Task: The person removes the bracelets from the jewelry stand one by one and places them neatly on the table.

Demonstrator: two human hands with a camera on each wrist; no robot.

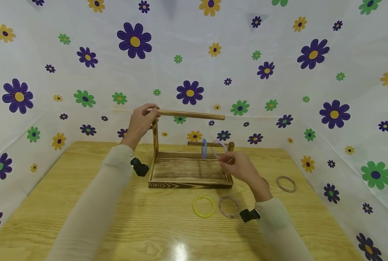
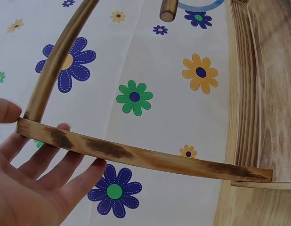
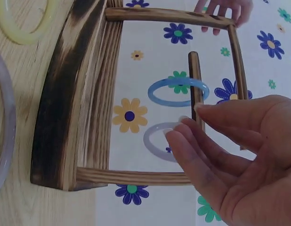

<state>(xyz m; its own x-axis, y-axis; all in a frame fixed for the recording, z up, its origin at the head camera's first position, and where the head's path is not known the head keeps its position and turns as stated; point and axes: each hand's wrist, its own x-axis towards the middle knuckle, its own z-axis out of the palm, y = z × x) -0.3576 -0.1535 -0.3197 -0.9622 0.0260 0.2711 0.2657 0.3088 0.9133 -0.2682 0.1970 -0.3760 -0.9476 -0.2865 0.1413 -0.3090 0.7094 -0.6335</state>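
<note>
A wooden stand point(image 1: 190, 185) has a tray base and two posts of different heights, each with a sideways rod. My left hand point(image 1: 143, 119) holds the top corner of the tall post point(image 2: 150, 160), thumb on one side and fingers on the other. A blue ring point(image 1: 204, 148) and a lavender ring point(image 3: 157, 141) hang on the lower rod point(image 1: 194, 144). Close by the lavender ring is my right hand point(image 1: 239, 166), its fingers loosely bent and a gap showing between thumb and fingertips. Those fingers hide part of the lavender ring in the right wrist view.
In front of the stand, a yellow ring point(image 1: 194, 207) and a greyish-purple ring point(image 1: 220, 208) lie on the wooden table point(image 1: 141, 232). Another brownish ring point(image 1: 278, 185) lies to the right. The upper rod point(image 1: 194, 115) bears no ring. A flowered cloth point(image 1: 167, 69) surrounds the table.
</note>
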